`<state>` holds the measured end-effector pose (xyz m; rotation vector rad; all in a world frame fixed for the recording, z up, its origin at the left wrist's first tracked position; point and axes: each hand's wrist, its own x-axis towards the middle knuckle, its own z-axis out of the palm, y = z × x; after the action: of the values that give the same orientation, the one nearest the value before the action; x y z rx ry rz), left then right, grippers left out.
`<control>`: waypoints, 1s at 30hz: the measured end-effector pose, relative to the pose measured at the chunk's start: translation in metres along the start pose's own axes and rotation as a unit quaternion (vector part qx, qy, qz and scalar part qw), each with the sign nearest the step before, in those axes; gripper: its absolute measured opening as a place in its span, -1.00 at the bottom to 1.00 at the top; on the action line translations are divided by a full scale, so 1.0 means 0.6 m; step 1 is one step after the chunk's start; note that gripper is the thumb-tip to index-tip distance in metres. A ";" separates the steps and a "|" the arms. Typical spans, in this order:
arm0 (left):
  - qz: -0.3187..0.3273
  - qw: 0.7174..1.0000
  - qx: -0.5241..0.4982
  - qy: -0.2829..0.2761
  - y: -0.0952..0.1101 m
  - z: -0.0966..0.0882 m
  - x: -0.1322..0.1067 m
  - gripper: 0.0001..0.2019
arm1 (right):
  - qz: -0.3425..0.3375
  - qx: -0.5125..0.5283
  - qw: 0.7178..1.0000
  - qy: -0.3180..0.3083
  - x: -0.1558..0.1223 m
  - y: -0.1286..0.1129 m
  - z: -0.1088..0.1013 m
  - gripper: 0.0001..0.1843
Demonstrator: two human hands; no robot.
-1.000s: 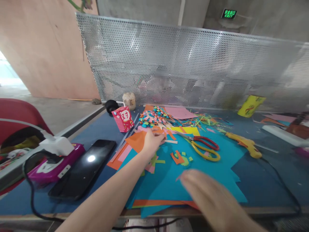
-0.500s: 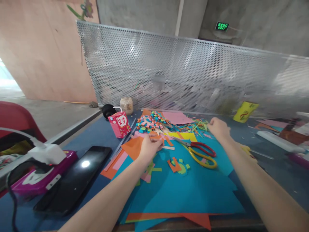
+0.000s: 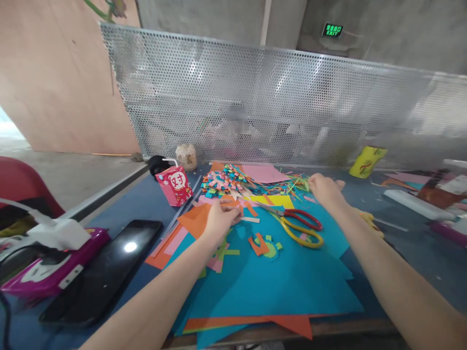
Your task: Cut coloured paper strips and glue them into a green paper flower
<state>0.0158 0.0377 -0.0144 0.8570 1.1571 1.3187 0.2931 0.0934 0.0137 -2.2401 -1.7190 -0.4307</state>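
Note:
My left hand (image 3: 218,217) rests on the orange paper (image 3: 195,217) and pinches a small orange strip between thumb and fingers. My right hand (image 3: 323,188) reaches to the far side of the table, fingers curled at the heap of thin green and coloured paper strips (image 3: 296,183); what it holds, if anything, is hidden. Between the hands lie red-and-yellow scissors (image 3: 301,226) on a large teal sheet (image 3: 277,284). A pile of small coloured paper squares (image 3: 226,178) sits just beyond my left hand.
A pink drink carton (image 3: 174,185) with a straw stands left of the pile. A black phone (image 3: 105,272) and a magenta device (image 3: 47,272) lie at the left edge. A yellow glue gun (image 3: 370,221) lies behind my right arm. A perforated metal screen (image 3: 277,97) closes the back.
My right hand swept from the near edge to the far strip heap, then shifted slightly left. My left hand stayed on the orange paper. The camera tilted a little.

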 end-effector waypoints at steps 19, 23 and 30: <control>-0.005 1.000 0.013 -0.003 0.005 0.001 -0.004 -0.74 | 0.015 0.074 0.997 0.016 -0.004 0.006 0.000 -0.80; -0.006 1.000 0.013 -0.002 0.006 0.002 -0.005 -0.74 | -0.002 0.130 0.992 0.007 -0.002 0.008 0.003 -0.79; -0.009 1.000 0.016 0.003 0.009 0.003 -0.007 -0.73 | -0.070 0.249 0.965 -0.036 -0.017 0.002 -0.004 -0.86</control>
<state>0.0167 0.0343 -0.0083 0.8660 1.1907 1.2920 0.2918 0.0828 0.0119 -1.8009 -1.7850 0.0590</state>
